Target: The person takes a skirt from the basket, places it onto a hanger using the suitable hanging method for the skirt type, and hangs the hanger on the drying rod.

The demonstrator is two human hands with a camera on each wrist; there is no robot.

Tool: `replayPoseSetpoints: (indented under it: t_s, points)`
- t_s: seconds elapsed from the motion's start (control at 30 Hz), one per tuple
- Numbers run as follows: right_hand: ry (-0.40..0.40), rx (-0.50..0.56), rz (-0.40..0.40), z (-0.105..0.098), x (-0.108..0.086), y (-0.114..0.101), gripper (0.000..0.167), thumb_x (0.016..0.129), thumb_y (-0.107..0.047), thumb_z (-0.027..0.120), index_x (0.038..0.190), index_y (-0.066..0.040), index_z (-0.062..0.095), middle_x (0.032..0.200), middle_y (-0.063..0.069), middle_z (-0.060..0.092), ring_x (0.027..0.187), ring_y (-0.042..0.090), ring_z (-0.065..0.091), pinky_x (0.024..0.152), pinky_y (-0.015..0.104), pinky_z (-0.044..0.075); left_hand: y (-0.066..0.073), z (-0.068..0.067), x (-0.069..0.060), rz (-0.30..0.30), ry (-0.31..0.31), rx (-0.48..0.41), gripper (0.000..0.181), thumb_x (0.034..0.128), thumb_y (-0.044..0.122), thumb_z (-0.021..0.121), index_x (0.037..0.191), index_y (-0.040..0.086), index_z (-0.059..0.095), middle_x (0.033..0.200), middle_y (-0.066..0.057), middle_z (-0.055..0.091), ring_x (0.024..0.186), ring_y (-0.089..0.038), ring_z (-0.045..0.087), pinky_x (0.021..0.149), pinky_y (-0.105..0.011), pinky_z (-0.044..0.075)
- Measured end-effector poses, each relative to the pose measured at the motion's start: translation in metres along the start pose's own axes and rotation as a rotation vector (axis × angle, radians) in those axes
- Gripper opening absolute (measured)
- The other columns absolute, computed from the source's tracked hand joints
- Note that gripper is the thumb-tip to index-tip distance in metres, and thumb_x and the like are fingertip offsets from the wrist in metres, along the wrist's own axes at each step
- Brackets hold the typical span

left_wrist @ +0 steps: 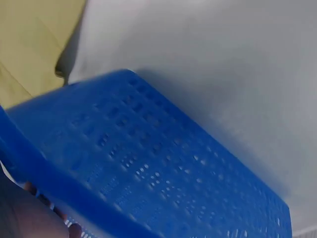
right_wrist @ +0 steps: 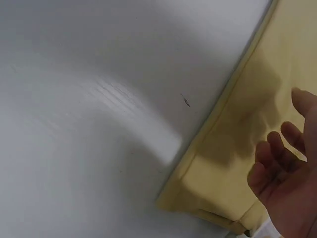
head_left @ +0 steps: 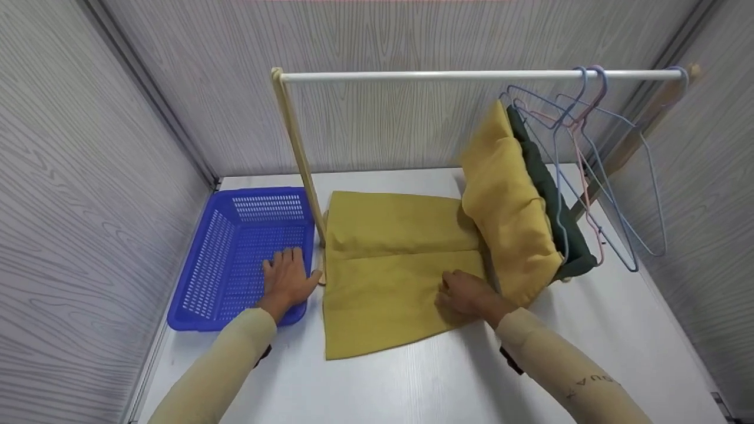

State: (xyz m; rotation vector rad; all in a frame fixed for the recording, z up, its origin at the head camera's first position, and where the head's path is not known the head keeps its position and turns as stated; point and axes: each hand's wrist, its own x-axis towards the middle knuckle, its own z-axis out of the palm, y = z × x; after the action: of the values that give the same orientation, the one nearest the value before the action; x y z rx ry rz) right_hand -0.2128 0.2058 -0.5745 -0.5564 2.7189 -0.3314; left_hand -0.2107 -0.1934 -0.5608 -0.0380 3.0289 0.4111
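Note:
In the head view, my left hand [head_left: 287, 278] is over the right side of a blue plastic basket [head_left: 259, 327], fingers straight and spread, thumb out towards the yellow cloth. The left wrist view has the basket's perforated wall [left_wrist: 148, 158] close up, with part of the hand behind the rim. My right hand [head_left: 468, 294] hovers at the right part of a mustard-yellow cloth [head_left: 383, 294] spread flat on the table. Its fingers [right_wrist: 272, 153] are loosely bent and hold nothing in the right wrist view. A crease crosses the cloth's middle.
A white rail [head_left: 412, 76] on wooden posts spans the back. Yellow fabric [head_left: 506, 206] and dark green fabric [head_left: 539, 176] hang at its right, beside several blue and pink hangers [head_left: 618, 194]. Patterned panels [head_left: 377, 129] enclose the white table [head_left: 377, 388].

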Motion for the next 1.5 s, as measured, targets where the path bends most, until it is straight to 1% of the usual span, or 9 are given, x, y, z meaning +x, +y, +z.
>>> replayPoseSetpoints:
  t_s: [0.2, 0.33, 0.5, 0.67, 0.9, 1.1, 1.3, 1.4, 1.5]
  points:
    - [0.268, -0.218, -0.082, -0.052, 0.001, -0.013, 0.024, 0.097, -0.028, 0.060, 0.089, -0.005, 0.058, 0.080, 0.011, 0.060, 0.072, 0.031, 0.060, 0.065, 0.048, 0.050, -0.008, -0.005, -0.001, 0.141, -0.079, 0.144, 0.077, 0.0934, 0.050, 0.054, 0.143, -0.007, 0.039, 0.141, -0.030, 0.046, 0.134, -0.047, 0.038, 0.110, -0.068, 0.020]
    - [0.405, -0.327, -0.142, -0.094, -0.004, -0.029, 0.027, 0.097, -0.029, 0.060, 0.087, -0.005, 0.058, 0.077, 0.011, 0.058, 0.072, 0.031, 0.059, 0.065, 0.048, 0.049, -0.012, -0.006, 0.000, 0.178, -0.102, 0.192, 0.075, 0.0961, 0.048, 0.050, 0.144, -0.008, 0.039, 0.142, -0.030, 0.046, 0.136, -0.047, 0.037, 0.112, -0.069, 0.018]
    - [0.575, -0.370, -0.242, -0.151, -0.019, -0.039, 0.024, 0.097, -0.024, 0.061, 0.087, -0.003, 0.058, 0.075, 0.011, 0.056, 0.069, 0.030, 0.055, 0.065, 0.046, 0.045, -0.017, -0.005, -0.002, 0.200, -0.105, 0.185, 0.072, 0.0980, 0.047, 0.044, 0.144, -0.009, 0.039, 0.142, -0.029, 0.047, 0.135, -0.046, 0.037, 0.112, -0.069, 0.017]
    - [0.757, -0.367, -0.270, -0.196, -0.034, -0.026, 0.023, 0.099, -0.023, 0.057, 0.089, -0.002, 0.060, 0.075, 0.012, 0.055, 0.068, 0.029, 0.049, 0.064, 0.043, 0.041, -0.021, -0.006, -0.006, 0.207, -0.111, 0.188, 0.071, 0.0987, 0.047, 0.040, 0.143, -0.009, 0.038, 0.141, -0.029, 0.047, 0.135, -0.047, 0.036, 0.112, -0.069, 0.016]
    - [0.985, -0.309, -0.181, -0.236, -0.056, 0.015, 0.037, 0.104, -0.029, 0.046, 0.088, 0.002, 0.059, 0.083, 0.020, 0.057, 0.077, 0.037, 0.052, 0.068, 0.050, 0.041, -0.020, -0.009, -0.006, 0.209, -0.109, 0.194, 0.072, 0.0988, 0.047, 0.039, 0.143, -0.010, 0.037, 0.142, -0.030, 0.046, 0.136, -0.047, 0.036, 0.113, -0.069, 0.015]
    - [1.034, -0.256, 0.018, -0.263, -0.078, 0.038, 0.043, 0.106, -0.033, 0.039, 0.103, 0.005, 0.059, 0.096, 0.023, 0.056, 0.089, 0.040, 0.050, 0.079, 0.054, 0.039, -0.020, -0.008, -0.006, 0.224, -0.079, 0.204, 0.068, 0.0983, 0.045, 0.042, 0.139, -0.010, 0.041, 0.136, -0.030, 0.049, 0.132, -0.047, 0.039, 0.110, -0.069, 0.019]
    - [1.047, -0.068, 0.204, -0.275, -0.088, 0.059, 0.049, 0.107, -0.037, 0.030, 0.118, 0.004, 0.055, 0.105, 0.025, 0.053, 0.096, 0.041, 0.050, 0.084, 0.053, 0.037, -0.020, -0.008, -0.006, 0.228, -0.077, 0.216, 0.065, 0.0991, 0.043, 0.044, 0.137, -0.010, 0.042, 0.135, -0.030, 0.050, 0.131, -0.047, 0.040, 0.110, -0.069, 0.019]
    - [0.977, 0.023, 0.286, -0.271, -0.090, 0.069, 0.051, 0.107, -0.038, 0.026, 0.127, 0.002, 0.050, 0.114, 0.026, 0.052, 0.101, 0.040, 0.050, 0.084, 0.053, 0.037, -0.018, -0.009, -0.006, 0.227, -0.084, 0.222, 0.065, 0.0993, 0.043, 0.044, 0.136, -0.010, 0.043, 0.134, -0.030, 0.050, 0.130, -0.046, 0.040, 0.111, -0.069, 0.019]
    - [0.846, 0.068, 0.363, -0.265, -0.091, 0.075, 0.057, 0.107, -0.041, 0.021, 0.130, 0.004, 0.047, 0.117, 0.027, 0.050, 0.103, 0.042, 0.050, 0.084, 0.055, 0.038, -0.016, -0.010, -0.006, 0.227, -0.090, 0.231, 0.066, 0.0993, 0.044, 0.043, 0.136, -0.010, 0.042, 0.134, -0.030, 0.050, 0.131, -0.046, 0.040, 0.111, -0.068, 0.019]
